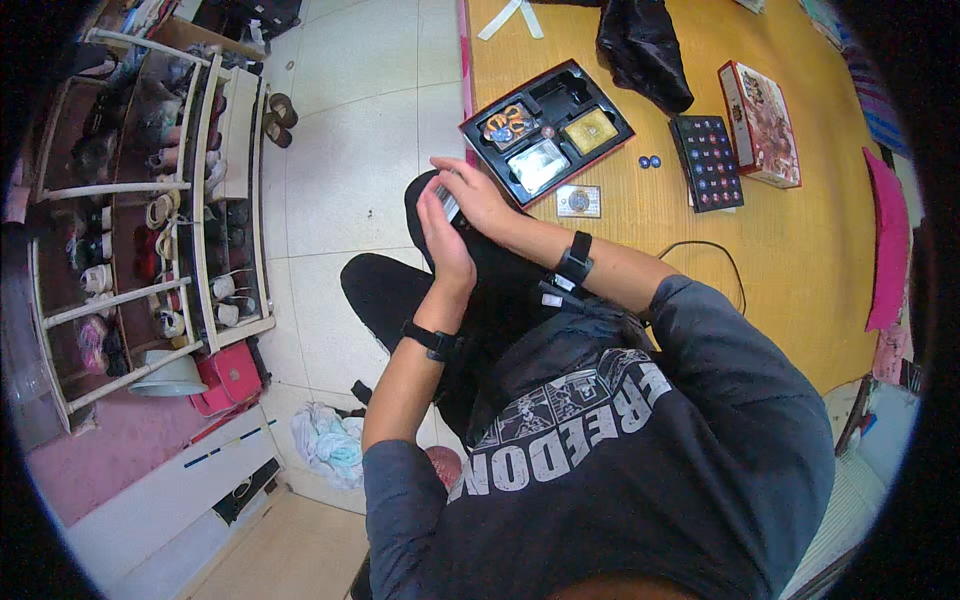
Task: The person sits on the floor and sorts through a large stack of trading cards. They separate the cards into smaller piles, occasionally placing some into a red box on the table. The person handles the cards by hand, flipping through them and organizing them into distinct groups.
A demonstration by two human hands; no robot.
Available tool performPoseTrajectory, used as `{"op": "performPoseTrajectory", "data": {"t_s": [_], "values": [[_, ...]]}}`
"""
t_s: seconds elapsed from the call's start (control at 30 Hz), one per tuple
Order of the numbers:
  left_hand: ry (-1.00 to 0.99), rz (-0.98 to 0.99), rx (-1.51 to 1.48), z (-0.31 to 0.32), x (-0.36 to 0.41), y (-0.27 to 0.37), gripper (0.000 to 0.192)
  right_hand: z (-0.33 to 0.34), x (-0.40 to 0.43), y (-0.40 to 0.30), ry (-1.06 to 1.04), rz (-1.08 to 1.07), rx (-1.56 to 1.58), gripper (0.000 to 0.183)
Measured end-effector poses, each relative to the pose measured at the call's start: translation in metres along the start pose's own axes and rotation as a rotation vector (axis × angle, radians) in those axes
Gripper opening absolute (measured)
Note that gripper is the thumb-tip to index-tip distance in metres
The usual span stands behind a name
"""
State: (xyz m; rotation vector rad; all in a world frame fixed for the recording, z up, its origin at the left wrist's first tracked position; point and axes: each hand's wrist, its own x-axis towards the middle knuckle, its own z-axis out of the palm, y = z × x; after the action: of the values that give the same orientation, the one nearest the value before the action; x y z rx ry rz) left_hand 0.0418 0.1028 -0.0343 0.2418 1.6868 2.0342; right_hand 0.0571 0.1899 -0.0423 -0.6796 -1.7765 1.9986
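Note:
My left hand [448, 244] and my right hand [484, 201] are cupped together above my knees, beside the table edge. Pressed between them is a small stack, apparently cards [448, 202], mostly hidden by the palms and fingers. Just right of my hands, an open game box [517, 196] with a black insert lies on the wooden table [810, 262]. Round tokens [508, 127], a gold card pack [591, 133] and a pale, shiny card pack [538, 165] fill some of its compartments. A single card [578, 201] with a round emblem lies near the box's front corner.
Two blue tokens [649, 162], a black token board [709, 163] and an upright illustrated box lid [763, 124] are farther right. Black fabric [645, 56] and a thin cable [739, 277] also lie on the table. A shoe rack [199, 187] stands left across the tiled floor.

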Motion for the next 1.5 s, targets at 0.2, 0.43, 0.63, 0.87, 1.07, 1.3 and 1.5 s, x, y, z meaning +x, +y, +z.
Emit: {"op": "performPoseTrajectory", "data": {"t_s": [0.2,0.43,0.63,0.87,1.07,1.3,1.5], "values": [[0.075,-0.072,-0.175,-0.011,0.021,0.006,0.049,0.009,-0.02,0.001,-0.066,-0.022,0.032,0.036],[0.042,-0.008,0.015,-0.01,0.017,0.013,0.049,0.002,-0.013,0.003,-0.073,-0.057,0.087,0.031],[-0.178,0.082,0.199,-0.023,0.009,0.008,0.049,-0.007,-0.017,-0.006,-0.103,-0.075,0.191,0.029],[-0.393,0.235,0.522,-0.037,0.006,0.007,0.078,-0.016,-0.007,0.003,-0.169,0.005,0.25,0.024],[-0.32,0.195,0.756,-0.03,0.013,0.013,0.067,-0.025,0.0,-0.011,-0.117,0.283,0.471,0.028],[-0.49,-0.167,0.625,-0.013,0.024,0.047,0.066,-0.056,-0.012,-0.013,-0.233,0.263,0.189,0.052],[-0.442,0.252,1.219,0.032,0.032,0.058,0.095,-0.067,0.0,-0.005,0.046,0.241,0.55,0.042]]}}
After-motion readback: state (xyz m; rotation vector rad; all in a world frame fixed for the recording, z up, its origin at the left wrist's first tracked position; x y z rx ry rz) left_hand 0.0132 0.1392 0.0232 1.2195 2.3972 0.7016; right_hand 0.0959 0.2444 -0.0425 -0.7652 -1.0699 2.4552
